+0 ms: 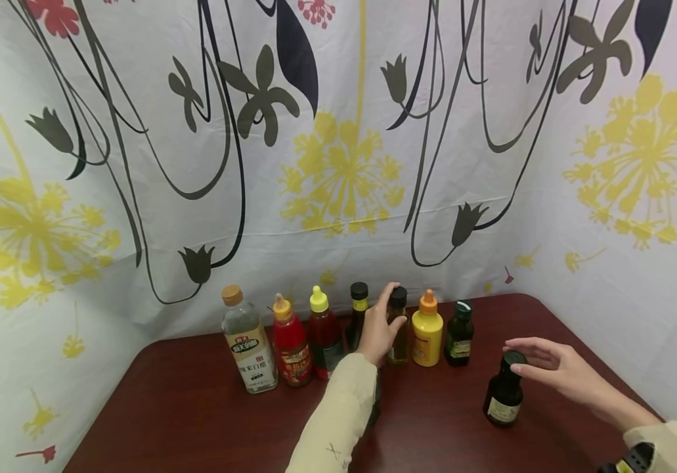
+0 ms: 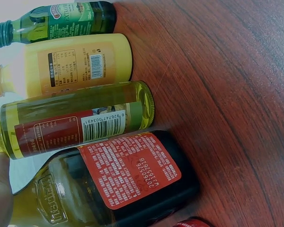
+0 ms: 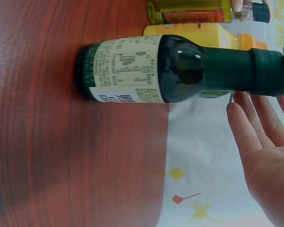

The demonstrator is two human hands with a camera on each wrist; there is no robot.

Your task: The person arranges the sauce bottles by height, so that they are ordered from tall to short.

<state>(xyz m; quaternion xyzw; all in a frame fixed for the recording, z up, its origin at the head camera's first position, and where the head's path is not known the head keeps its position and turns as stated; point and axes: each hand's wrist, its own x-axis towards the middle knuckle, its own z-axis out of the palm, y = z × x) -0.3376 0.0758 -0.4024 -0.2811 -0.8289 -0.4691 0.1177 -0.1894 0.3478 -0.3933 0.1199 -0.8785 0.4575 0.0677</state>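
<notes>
My left hand (image 1: pixel 377 332) reaches into the back row and grips the neck of a clear bottle of yellow oil (image 2: pixel 80 123) with a black cap. Its thumb and a finger show at that neck in the left wrist view. A dark bottle with a raised logo and red label (image 2: pixel 132 175) stands beside it. On the right, a dark bottle with a green cap and cream label (image 3: pixel 128 68) stands upright nearer the front. My right hand (image 1: pixel 557 368) is around its cap, fingers fairly straight and spread; whether they touch it is hard to tell.
Along the row stand a white vinegar bottle (image 1: pixel 249 348), two red sauce bottles (image 1: pixel 292 348), a yellow squeeze bottle (image 1: pixel 427 338) and a small green olive oil bottle (image 1: pixel 459 338). Behind the dark red table (image 1: pixel 433 420) hangs a patterned cloth (image 1: pixel 338 177). My left forearm partly hides another dark object.
</notes>
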